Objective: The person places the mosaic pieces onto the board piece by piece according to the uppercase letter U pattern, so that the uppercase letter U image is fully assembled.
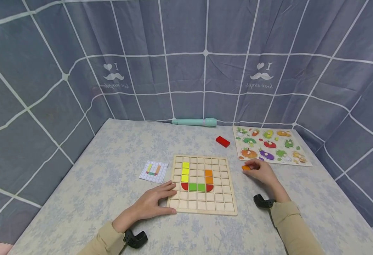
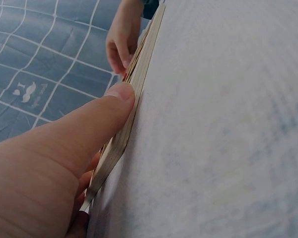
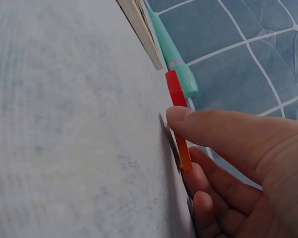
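Observation:
A wooden grid board [image 1: 218, 208] lies flat on the table with a U of coloured pieces in it: yellow squares [image 1: 185, 171] down the left, green squares [image 1: 197, 187] at the bottom, orange squares [image 1: 208, 173] on the right and red rounded corners [image 1: 209, 188]. My left hand [image 1: 154, 202] rests at the board's left side, fingers extended onto its edge and thumb near the front corner. Right of the board, my right hand [image 1: 263, 173] pinches an orange block [image 3: 184, 153] between thumb and fingers, low over the table. Its underside is hidden.
A printed pattern card [image 1: 153, 171] lies left of the board. Behind the board is a loose red block [image 1: 222, 141]. A vegetable puzzle board [image 1: 269, 145] sits at the back right, and a mint-green stick-like object [image 1: 194, 122] lies along the curtain [image 1: 186, 71].

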The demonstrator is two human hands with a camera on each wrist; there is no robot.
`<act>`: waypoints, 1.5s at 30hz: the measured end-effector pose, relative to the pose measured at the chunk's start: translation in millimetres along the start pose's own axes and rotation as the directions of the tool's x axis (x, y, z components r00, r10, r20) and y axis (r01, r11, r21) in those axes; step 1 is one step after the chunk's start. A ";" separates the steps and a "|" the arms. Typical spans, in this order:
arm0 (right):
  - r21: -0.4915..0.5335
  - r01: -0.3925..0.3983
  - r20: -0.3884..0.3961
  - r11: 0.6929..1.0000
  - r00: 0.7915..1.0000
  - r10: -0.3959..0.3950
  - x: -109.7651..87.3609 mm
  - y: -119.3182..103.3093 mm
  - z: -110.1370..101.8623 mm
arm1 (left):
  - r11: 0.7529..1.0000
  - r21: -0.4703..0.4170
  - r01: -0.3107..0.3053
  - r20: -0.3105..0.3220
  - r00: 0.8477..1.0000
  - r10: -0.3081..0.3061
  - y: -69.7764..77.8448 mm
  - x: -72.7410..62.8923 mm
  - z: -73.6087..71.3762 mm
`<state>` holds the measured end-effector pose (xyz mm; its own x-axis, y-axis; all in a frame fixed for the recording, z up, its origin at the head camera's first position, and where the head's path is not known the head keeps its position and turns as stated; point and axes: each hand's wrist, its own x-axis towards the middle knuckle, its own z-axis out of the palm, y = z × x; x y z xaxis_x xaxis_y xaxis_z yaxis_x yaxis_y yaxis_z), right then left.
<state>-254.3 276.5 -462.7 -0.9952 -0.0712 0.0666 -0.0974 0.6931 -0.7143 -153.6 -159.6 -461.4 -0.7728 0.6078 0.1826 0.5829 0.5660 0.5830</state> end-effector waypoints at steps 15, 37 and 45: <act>0.159 0.062 0.056 0.985 0.996 -0.072 9.2 -45.6 1.2 | 1.000 0.001 -0.001 -0.016 1.000 0.001 0.2 -0.8 -0.2; 0.188 0.210 0.251 0.959 0.934 -0.254 36.0 -97.2 54.8 | 1.000 0.001 0.001 -0.009 1.000 -0.001 -0.3 0.0 0.4; 0.180 0.242 0.323 0.953 0.901 -0.289 36.6 -108.4 59.1 | 1.000 0.004 -0.004 -0.005 1.000 0.004 -0.6 0.6 0.6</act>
<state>-279.8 156.3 -424.0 -0.8669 -0.4968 0.0414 -0.3325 0.5144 -0.7905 -154.3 -159.3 -462.1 -0.7719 0.6071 0.1886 0.5868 0.5662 0.5788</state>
